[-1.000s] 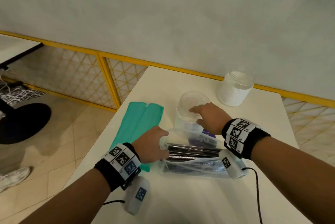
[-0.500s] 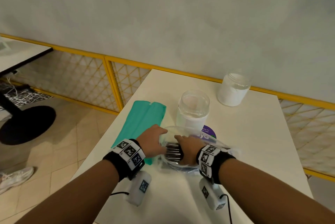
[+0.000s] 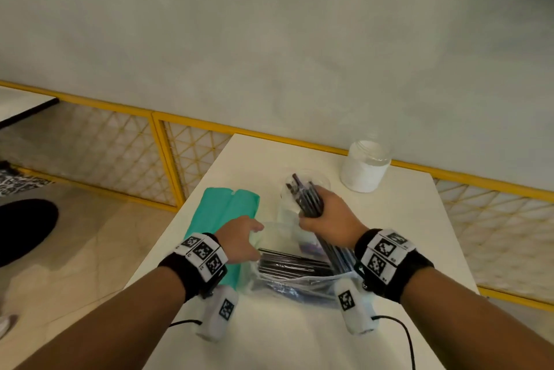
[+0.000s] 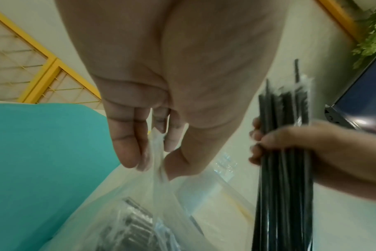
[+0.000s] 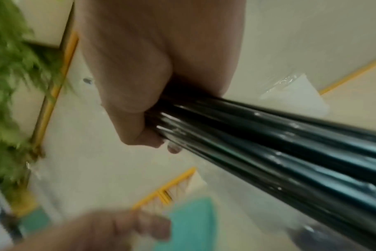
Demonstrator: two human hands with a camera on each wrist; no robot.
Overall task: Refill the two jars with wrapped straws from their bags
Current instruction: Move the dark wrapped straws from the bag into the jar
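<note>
A clear plastic bag [image 3: 287, 282] of black wrapped straws lies on the white table [image 3: 404, 234] in front of me. My left hand [image 3: 254, 240] pinches the bag's open edge [image 4: 156, 152] between thumb and fingers. My right hand [image 3: 311, 216] grips a bundle of black straws [image 3: 305, 196], tilted, its upper ends in front of the near clear jar [image 3: 286, 211]. The lower ends still reach into the bag. The bundle [image 4: 283, 152] stands close beside my left hand. A second jar [image 3: 365, 166] with a white inside stands at the back right.
A flat teal bag [image 3: 221, 216] lies along the table's left edge, beside my left wrist. A yellow mesh railing [image 3: 168, 160] runs behind the table against the wall. A green plant [image 5: 11, 84] shows in the right wrist view. Floor drops away at left.
My right hand closed on a bundle of straws inside the bag and has lifted it up and away towards the near jar. The left hand stays at the bag's mouth.
</note>
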